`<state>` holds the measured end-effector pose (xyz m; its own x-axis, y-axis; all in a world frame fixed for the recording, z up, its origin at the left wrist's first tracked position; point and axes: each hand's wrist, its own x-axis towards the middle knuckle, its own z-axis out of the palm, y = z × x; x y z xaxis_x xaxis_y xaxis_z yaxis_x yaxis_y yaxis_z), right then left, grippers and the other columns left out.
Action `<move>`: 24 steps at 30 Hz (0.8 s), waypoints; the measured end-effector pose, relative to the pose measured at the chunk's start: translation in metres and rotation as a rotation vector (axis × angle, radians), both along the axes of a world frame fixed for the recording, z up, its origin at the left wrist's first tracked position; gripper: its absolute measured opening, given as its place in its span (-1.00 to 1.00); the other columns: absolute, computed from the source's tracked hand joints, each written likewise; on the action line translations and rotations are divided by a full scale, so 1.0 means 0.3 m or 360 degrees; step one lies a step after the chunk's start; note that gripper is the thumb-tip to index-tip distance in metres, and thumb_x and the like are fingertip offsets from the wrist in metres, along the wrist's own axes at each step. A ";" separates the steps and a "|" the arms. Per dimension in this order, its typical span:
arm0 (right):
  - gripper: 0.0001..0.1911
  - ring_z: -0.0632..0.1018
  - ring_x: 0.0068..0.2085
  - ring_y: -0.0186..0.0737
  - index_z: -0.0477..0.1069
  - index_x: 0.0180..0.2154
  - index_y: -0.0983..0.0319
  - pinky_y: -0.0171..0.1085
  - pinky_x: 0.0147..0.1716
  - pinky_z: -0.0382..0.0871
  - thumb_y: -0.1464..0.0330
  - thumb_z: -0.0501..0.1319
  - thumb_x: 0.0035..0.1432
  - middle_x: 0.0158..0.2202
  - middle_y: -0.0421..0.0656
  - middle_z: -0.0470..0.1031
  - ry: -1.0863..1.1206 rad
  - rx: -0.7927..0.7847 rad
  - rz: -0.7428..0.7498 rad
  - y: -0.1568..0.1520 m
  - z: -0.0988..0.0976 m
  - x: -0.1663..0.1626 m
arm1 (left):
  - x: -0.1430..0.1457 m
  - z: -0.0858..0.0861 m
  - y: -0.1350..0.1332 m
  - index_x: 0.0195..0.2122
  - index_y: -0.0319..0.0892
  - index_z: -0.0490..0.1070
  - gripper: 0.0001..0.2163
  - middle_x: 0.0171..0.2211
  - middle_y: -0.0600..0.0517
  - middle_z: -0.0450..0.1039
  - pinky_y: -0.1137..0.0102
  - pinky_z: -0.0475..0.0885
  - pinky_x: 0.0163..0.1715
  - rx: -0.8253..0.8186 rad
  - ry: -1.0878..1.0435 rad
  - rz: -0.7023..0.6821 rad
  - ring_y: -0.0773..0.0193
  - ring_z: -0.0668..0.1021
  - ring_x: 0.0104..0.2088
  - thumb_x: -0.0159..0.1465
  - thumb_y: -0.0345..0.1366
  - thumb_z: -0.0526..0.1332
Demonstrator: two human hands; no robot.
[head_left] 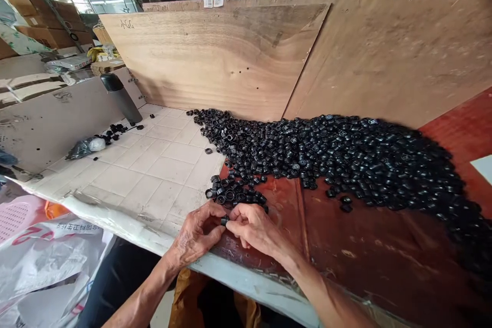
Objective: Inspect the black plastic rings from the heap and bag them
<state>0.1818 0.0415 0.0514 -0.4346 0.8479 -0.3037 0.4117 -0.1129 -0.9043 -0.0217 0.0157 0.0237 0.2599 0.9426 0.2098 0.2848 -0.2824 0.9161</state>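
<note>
Between my two hands is a small black plastic cap (224, 221), near the table's front edge. My left hand (200, 229) pinches it from the left with thumb and fingers. From the right, the fingertips of my right hand (249, 223) close on the same piece; part of it is hidden by the fingers. Just beyond my hands lies a small cluster of black ring-shaped caps (234, 195). Behind that, a large heap of similar black caps (338, 154) spreads along the back and right of the table.
A dark bottle (121, 97) stands at the back left, near a plastic bag (82, 148) and some loose black pieces. Wooden boards (215, 56) wall off the back. White bags (57, 261) and a pink basket (19, 218) are below the left edge.
</note>
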 end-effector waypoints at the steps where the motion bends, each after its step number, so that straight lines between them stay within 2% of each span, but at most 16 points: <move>1: -0.79 0.45 -0.60 -0.30 0.41 -0.44 0.19 -0.33 -0.58 0.18 0.27 0.27 0.22 -0.56 -0.26 0.48 -0.0106 0.0034 0.0094 0.008 0.017 0.016 | 0.003 0.004 0.001 -0.15 -0.16 0.51 -0.83 -0.21 -0.01 0.57 0.40 0.47 -0.26 -0.0031 0.0080 -0.0048 0.23 0.59 -0.24 0.23 -0.42 0.26; 2: -0.73 0.47 -0.56 -0.28 0.39 -0.50 0.20 -0.33 -0.55 0.16 0.25 0.31 0.21 -0.56 -0.24 0.48 -0.0227 0.0122 0.0139 0.017 0.033 0.033 | 0.007 0.007 0.002 -0.21 -0.16 0.50 -0.88 -0.30 0.03 0.55 0.42 0.42 -0.34 -0.0080 0.0171 -0.0087 0.27 0.56 -0.33 0.22 -0.41 0.26; 4: -0.71 0.49 -0.46 -0.25 0.38 -0.53 0.20 -0.31 -0.48 0.13 0.30 0.37 0.16 -0.53 -0.22 0.48 -0.0489 0.0334 0.0082 0.036 0.056 0.062 | 0.016 0.013 0.007 -0.33 -0.16 0.48 -0.97 -0.45 0.10 0.46 0.44 0.33 -0.44 -0.0159 0.0356 -0.0057 0.33 0.46 -0.46 0.25 -0.35 0.26; 5: -0.75 0.49 -0.43 -0.24 0.39 -0.50 0.21 -0.31 -0.45 0.12 0.34 0.38 0.14 -0.52 -0.22 0.48 -0.0617 0.0426 0.0003 0.044 0.062 0.073 | 0.021 0.012 0.010 -0.37 -0.16 0.46 -0.91 -0.50 0.13 0.41 0.44 0.30 -0.46 -0.0169 0.0426 0.0027 0.34 0.43 -0.50 0.28 -0.31 0.26; 8: -0.87 0.51 -0.36 -0.20 0.47 -0.30 0.22 -0.29 -0.38 0.15 0.44 0.40 0.13 -0.43 -0.19 0.52 -0.0847 0.0589 -0.0120 0.057 0.056 0.088 | 0.034 -0.003 0.024 -0.22 -0.14 0.50 -0.90 -0.51 0.17 0.36 0.43 0.33 -0.45 -0.0078 0.0556 0.0311 0.33 0.42 -0.51 0.34 -0.24 0.27; 10: -0.79 0.54 -0.30 -0.16 0.50 -0.17 0.23 -0.29 -0.32 0.21 0.47 0.40 0.13 -0.35 -0.16 0.55 -0.0839 0.0689 -0.0082 0.056 0.037 0.085 | 0.039 -0.019 0.033 -0.02 -0.09 0.52 -0.80 -0.44 0.15 0.40 0.41 0.39 -0.38 0.0039 0.0655 0.0298 0.29 0.48 -0.46 0.33 -0.28 0.29; 12: -0.79 0.56 -0.26 -0.14 0.50 -0.15 0.21 -0.28 -0.26 0.26 0.49 0.38 0.17 -0.28 -0.14 0.57 -0.0789 0.0784 -0.0034 0.049 0.014 0.076 | 0.043 -0.032 0.040 0.08 -0.05 0.53 -0.70 -0.35 0.10 0.46 0.37 0.43 -0.30 0.0151 0.0766 0.0213 0.25 0.54 -0.37 0.32 -0.33 0.30; 16: -0.87 0.59 -0.20 -0.10 0.48 -0.19 0.21 -0.24 -0.23 0.32 0.48 0.34 0.23 -0.17 -0.07 0.59 -0.0760 0.0903 0.0021 0.038 -0.018 0.063 | 0.048 -0.037 0.045 -0.04 -0.08 0.56 -0.81 -0.28 0.04 0.51 0.36 0.47 -0.27 0.0182 0.0844 0.0175 0.21 0.60 -0.31 0.34 -0.39 0.28; 19: -0.84 0.59 -0.19 -0.09 0.44 -0.18 0.22 -0.24 -0.22 0.34 0.54 0.30 0.23 -0.19 -0.06 0.58 -0.0724 0.0894 0.0062 0.040 -0.025 0.067 | 0.050 -0.031 0.042 -0.19 -0.10 0.55 -0.91 -0.26 0.04 0.50 0.37 0.47 -0.26 0.0164 0.0801 0.0187 0.22 0.60 -0.28 0.35 -0.41 0.28; 22: -0.78 0.59 -0.21 -0.10 0.40 -0.18 0.20 -0.25 -0.21 0.35 0.60 0.26 0.20 -0.26 -0.10 0.57 -0.0668 0.0822 0.0051 0.043 -0.030 0.078 | 0.050 -0.027 0.037 -0.23 -0.10 0.52 -0.93 -0.23 0.04 0.49 0.38 0.47 -0.27 0.0199 0.0744 0.0205 0.22 0.60 -0.25 0.31 -0.42 0.33; 24: -0.76 0.59 -0.20 -0.10 0.38 -0.17 0.19 -0.25 -0.21 0.36 0.56 0.31 0.17 -0.22 -0.09 0.57 -0.0639 0.0812 0.0040 0.041 -0.036 0.081 | 0.049 -0.028 0.034 -0.21 -0.10 0.48 -0.88 -0.21 0.05 0.50 0.39 0.46 -0.30 0.0211 0.0718 0.0217 0.24 0.60 -0.27 0.28 -0.42 0.36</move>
